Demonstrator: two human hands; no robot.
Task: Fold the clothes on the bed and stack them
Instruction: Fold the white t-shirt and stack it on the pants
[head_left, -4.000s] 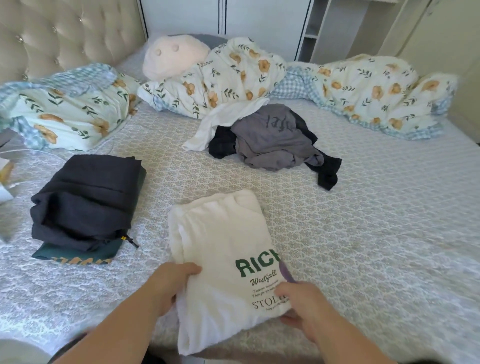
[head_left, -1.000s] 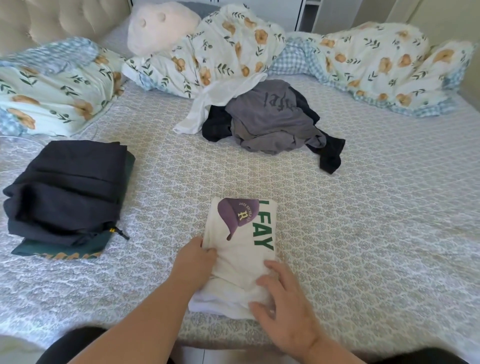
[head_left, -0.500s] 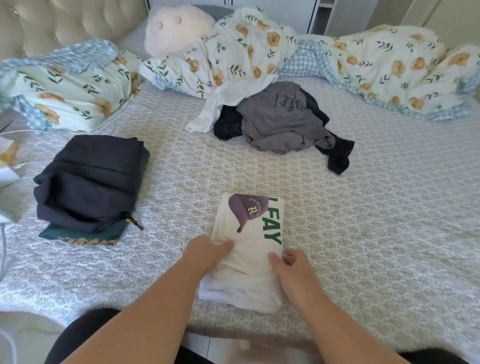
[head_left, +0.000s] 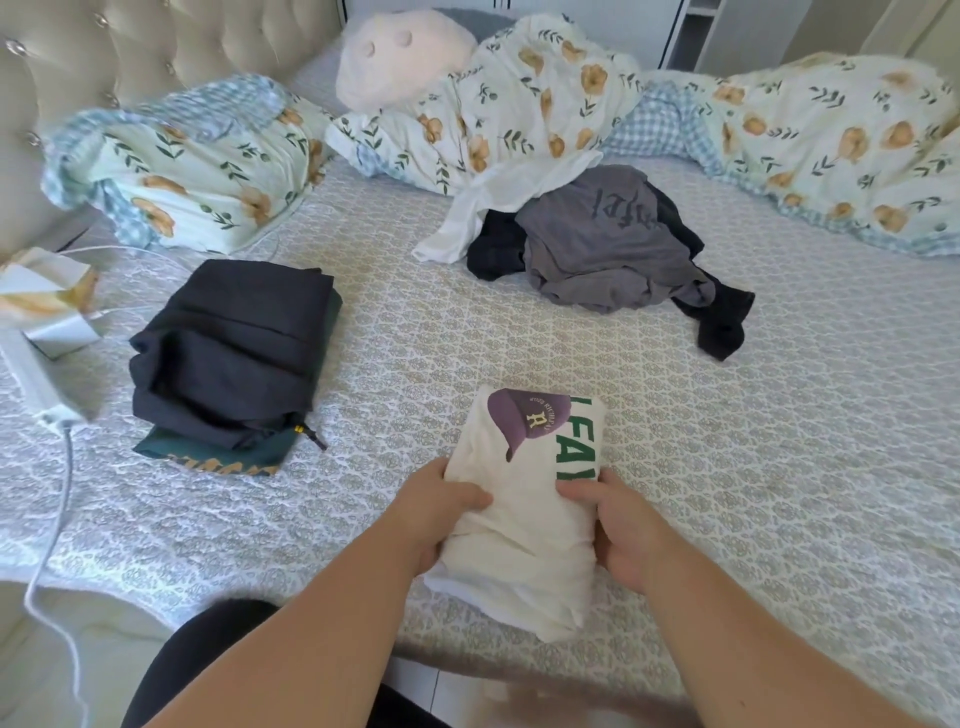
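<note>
A folded white T-shirt (head_left: 524, 499) with green letters and a purple cap print lies on the bed near the front edge. My left hand (head_left: 439, 512) grips its left side, thumb on top. My right hand (head_left: 621, 525) grips its right side. To the left sits a stack of folded dark clothes (head_left: 234, 348) on a green garment. Farther back lies an unfolded pile (head_left: 602, 244) of grey, black and white clothes.
The bed (head_left: 779, 441) has a patterned grey cover. Floral pillows and a rumpled duvet (head_left: 519, 114) line the back, with a pink plush (head_left: 400, 57) by the headboard. A white charger and cable (head_left: 47, 410) lie at the left edge.
The white T-shirt went from a wide fold to a narrow compact bundle. Both hands moved from resting on its near end to gripping its two sides.
</note>
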